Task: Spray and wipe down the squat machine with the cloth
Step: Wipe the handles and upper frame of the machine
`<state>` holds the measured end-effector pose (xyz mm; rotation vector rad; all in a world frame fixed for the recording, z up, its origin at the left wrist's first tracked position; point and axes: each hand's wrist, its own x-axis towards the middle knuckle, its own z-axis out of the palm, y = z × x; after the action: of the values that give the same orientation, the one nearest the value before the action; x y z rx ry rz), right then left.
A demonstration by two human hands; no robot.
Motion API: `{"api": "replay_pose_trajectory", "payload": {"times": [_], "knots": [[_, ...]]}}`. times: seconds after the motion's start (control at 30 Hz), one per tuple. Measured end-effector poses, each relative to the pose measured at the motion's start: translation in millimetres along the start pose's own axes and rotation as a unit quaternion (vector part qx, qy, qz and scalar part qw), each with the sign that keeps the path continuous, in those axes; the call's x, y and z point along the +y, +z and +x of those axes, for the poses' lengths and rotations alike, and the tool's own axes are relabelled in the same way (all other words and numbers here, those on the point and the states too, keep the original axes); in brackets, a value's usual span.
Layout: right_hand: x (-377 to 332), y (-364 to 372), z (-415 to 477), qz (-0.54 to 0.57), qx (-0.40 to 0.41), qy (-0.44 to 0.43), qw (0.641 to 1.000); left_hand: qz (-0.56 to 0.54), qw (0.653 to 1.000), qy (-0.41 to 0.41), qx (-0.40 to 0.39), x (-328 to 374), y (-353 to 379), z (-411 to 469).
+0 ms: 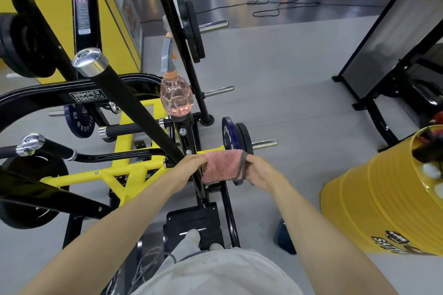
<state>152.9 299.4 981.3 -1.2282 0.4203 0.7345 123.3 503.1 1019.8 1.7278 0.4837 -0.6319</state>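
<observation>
Pink cloth (223,166), edged with dark stitching, is held stretched between both hands, its long axis running left to right in front of a black upright of the squat machine (134,167). One end is pinched by the left hand (189,165); the other is gripped in the curled fingers of the right hand (260,172). "HAMMER STRENGTH" can be read on the black arm. The spray bottle (176,98) is perched on the frame beyond the cloth, neck upward.

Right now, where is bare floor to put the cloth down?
Bare grey floor lies between the weight plates, the black stand and the yellow barrel. Left of the cloth, bars and the yellow frame crowd everything.
</observation>
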Motion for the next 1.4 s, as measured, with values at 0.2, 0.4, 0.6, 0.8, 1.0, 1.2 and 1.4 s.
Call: {"api": "replay_pose_trajectory", "payload": {"times": [0.2, 0.4, 0.6, 0.8, 1.0, 1.2, 1.4], "knots": [[10.0, -0.9, 5.9, -0.042, 0.168, 0.058, 0.983, -0.087, 0.995, 0.02, 0.039, 6.6, 15.0, -1.0], [25.9, 21.3, -4.6, 0.049, -0.008, 0.07, 0.996, -0.074, 0.997, -0.001, 0.031, 5.9, 31.3, -2.8], [37.0, 25.6, 0.8, 0.093, -0.017, 0.059, 0.994, -0.149, 0.989, 0.009, -0.017, 0.7, 35.1, -2.3], [36.5, 8.2, 10.7, 0.057, 0.091, 0.052, 0.993, 0.058, 0.99, 0.109, -0.061, -10.2, 13.3, 2.1], [38.7, 8.0, 13.4, -0.07, 0.064, 0.004, 0.995, 0.354, 0.899, 0.257, 0.014, -9.3, 2.1, 10.3], [27.3, 25.1, -5.3, -0.153, 0.063, 0.045, 0.985, 0.24, 0.936, 0.259, 0.003, -8.0, -2.4, 14.9], [33.3, 15.3, -2.3, -0.073, 0.055, 0.105, 0.99, -0.002, 0.99, 0.138, -0.016, -5.3, -5.6, 6.1]]}}
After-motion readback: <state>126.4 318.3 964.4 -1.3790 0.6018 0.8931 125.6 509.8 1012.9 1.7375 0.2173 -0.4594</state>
